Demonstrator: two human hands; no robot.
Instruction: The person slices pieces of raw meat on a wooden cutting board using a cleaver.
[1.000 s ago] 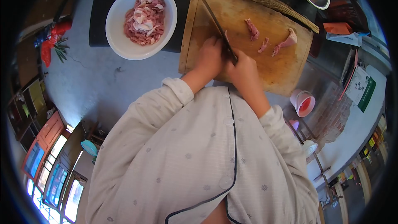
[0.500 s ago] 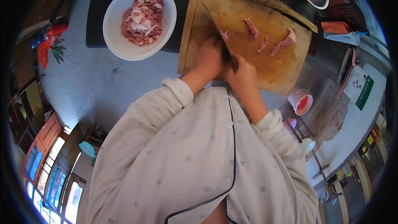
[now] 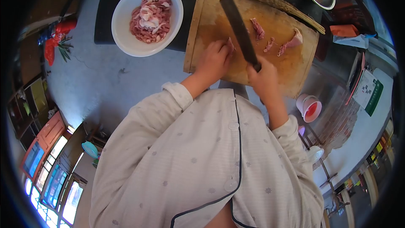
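My right hand grips the handle of a cleaver, its dark broad blade slanting up and left over the wooden cutting board. At the board's near left part, my left hand has its fingers closed on a small piece of raw meat, of which only the tip shows. Right of the blade lie a strip of meat, a smaller scrap and a longer, paler piece. A white bowl holding a heap of cut raw meat stands left of the board.
Along the board's far edge lies a bundle of dry stalks. A metal basin stands at the far right. Below the board's right side is a pink bucket. Red bags are at the left.
The cleaver has moved right, away from my left hand, and its blade has turned so its flat side shows. My right hand has shifted right with it.
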